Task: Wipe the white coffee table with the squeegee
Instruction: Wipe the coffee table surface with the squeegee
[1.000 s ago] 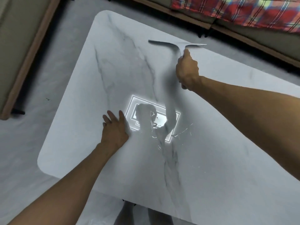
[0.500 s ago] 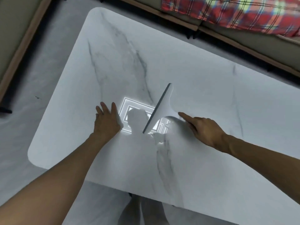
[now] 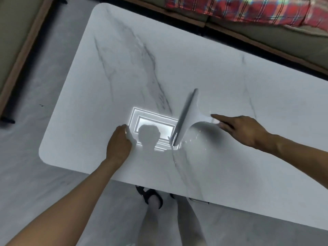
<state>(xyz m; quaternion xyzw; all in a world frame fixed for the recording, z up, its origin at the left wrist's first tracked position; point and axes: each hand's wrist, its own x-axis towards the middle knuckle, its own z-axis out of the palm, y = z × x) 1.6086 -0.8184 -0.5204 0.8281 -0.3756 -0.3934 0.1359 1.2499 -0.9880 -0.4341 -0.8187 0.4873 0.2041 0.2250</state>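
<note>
The white marble-veined coffee table fills most of the view. A white squeegee lies with its long blade on the tabletop near the middle, the blade slanted from upper right to lower left. My right hand grips its handle from the right, forefinger stretched along the handle toward the blade. My left hand rests on the table to the left of the blade, its fingers curled downward. Small streaks and drops of water glint around the blade's lower end.
A bright reflection of a ceiling light shines on the table between my hands. A sofa with a red plaid blanket runs along the far side, another sofa edge at left. My legs and a sandalled foot stand at the near table edge.
The squeegee came from the table's far edge down to the middle, its blade turning from level to slanted. In the last half second it shifted only slightly; my left hand's fingers curled.
</note>
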